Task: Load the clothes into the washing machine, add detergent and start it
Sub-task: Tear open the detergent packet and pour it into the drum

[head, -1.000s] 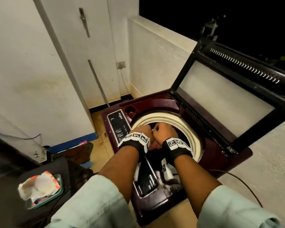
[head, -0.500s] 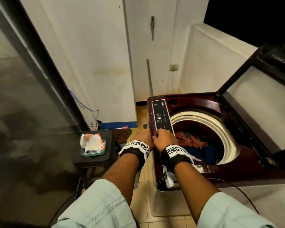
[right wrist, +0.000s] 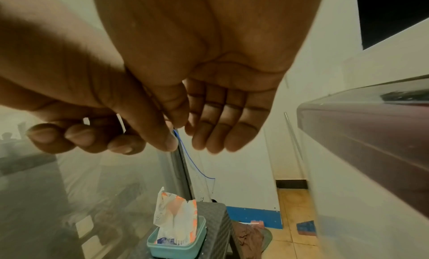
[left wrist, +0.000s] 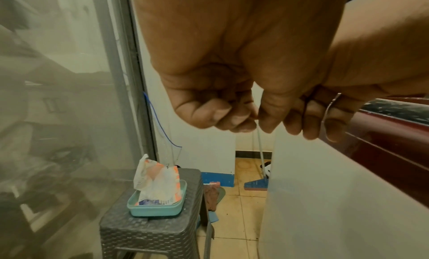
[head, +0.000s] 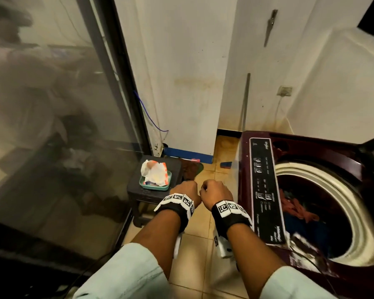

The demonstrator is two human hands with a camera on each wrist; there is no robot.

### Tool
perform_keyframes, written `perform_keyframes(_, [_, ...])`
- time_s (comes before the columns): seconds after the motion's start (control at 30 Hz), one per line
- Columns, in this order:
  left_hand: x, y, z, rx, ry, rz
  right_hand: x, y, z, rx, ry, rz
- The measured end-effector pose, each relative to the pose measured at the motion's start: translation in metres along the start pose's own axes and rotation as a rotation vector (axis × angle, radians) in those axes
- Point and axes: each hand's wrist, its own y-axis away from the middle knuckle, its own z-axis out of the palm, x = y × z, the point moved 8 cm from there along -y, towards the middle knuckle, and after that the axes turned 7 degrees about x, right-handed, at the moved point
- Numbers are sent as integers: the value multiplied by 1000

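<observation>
A maroon top-loading washing machine (head: 244, 169) stands at the right with its lid up. Red and blue clothes (head: 298, 208) lie in its white-rimmed drum (head: 333, 186). An opened white-and-orange detergent packet (head: 154, 173) (left wrist: 157, 182) (right wrist: 176, 220) stands in a teal tray (head: 153, 186) on a dark stool (head: 138, 190) to the left. My left hand (head: 187, 188) (left wrist: 241, 119) and right hand (head: 214, 190) (right wrist: 185, 140) hover side by side between stool and machine. The left hand's fingers are loosely curled, the right hand's relaxed. Neither holds anything.
A glass door (head: 52, 126) fills the left side, with a blue wire (head: 147, 113) hanging by its frame. The black control panel (head: 263, 190) runs along the machine's near left edge. A brown cloth (head: 190, 171) and a blue brush (head: 226, 164) lie on the tiled floor.
Both hands came up out of the drum and moved left, past the control panel, to the gap beside the stool. My head turned left with them.
</observation>
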Motion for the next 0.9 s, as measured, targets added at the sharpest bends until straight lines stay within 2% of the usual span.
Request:
perform_keyframes(0.17, [-60, -36, -3, -14, 71, -85, -47, -35, 35, -78, 36, -38])
perform_keyframes(0.33, [-118, -76, 10, -70, 157, -144, -82, -77, 81, -175, 58, 15])
perform_keyframes(0.5, [-164, -108, 24, -181, 237, -168, -111, -110, 126, -258, 15, 81])
perform_keyframes(0.6, [-183, -127, 39, -263, 227, -153, -118, -128, 150, -285, 6, 109])
perform_keyframes(0.67, [-197, -141, 52, -301, 240, -191, -116, -143, 170, -315, 10, 123])
perform_keyframes(0.8, [-217, -171, 84, -322, 255, -226, -113, -178, 215, -384, 11, 120])
perform_keyframes(0.9, [-242, -198, 117, -315, 264, -309, -110, -207, 260, -435, -7, 93])
